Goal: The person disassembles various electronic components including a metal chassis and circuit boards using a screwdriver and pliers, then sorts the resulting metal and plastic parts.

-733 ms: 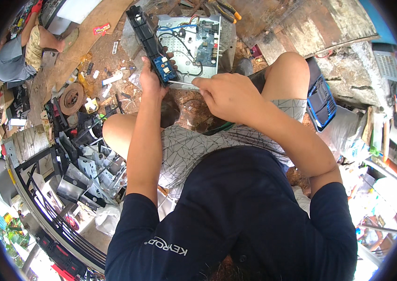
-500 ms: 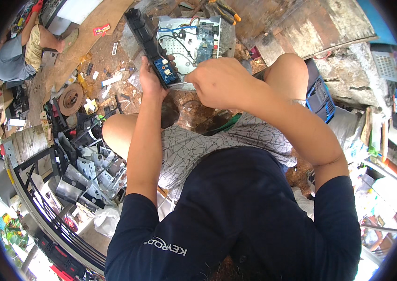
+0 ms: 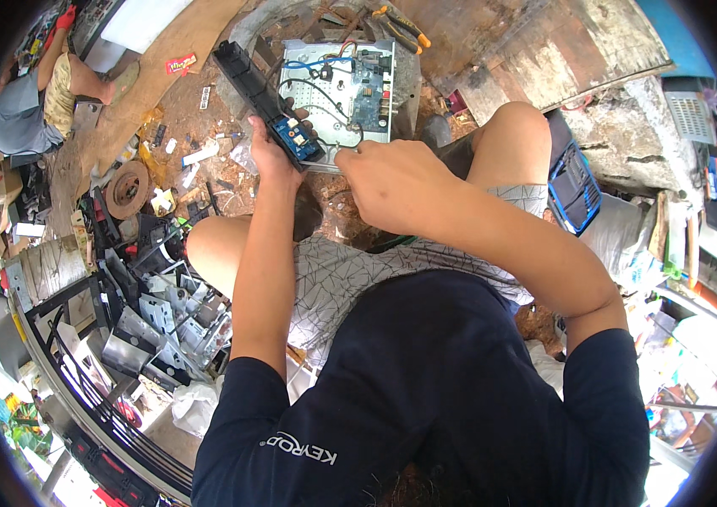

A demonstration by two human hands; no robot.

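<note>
A long black plastic panel [image 3: 244, 78] slants up and away from my left hand [image 3: 272, 156], whose fingers are wrapped round its near end. On that end sits a small blue circuit board [image 3: 293, 133]. Just beyond lies an open metal chassis [image 3: 312, 89] with perforated metal, black and blue cables, and a larger circuit board [image 3: 367, 89] along its right side. My right hand [image 3: 396, 182] is closed at the chassis's near edge, to the right of the panel. Whatever its fingers pinch is too small and hidden to make out.
Orange-handled pliers [image 3: 407, 29] lie beyond the chassis. A rusty disc [image 3: 128, 188] and heaped metal scrap [image 3: 164, 317] are at the left. A blue-edged tool pouch [image 3: 574, 190] lies by my right knee. Another person [image 3: 24, 110] sits at the far left.
The panel and both hands have shifted slightly nearer to me. The panel's far end has swung a little to the left and down. My grip on it stays.
</note>
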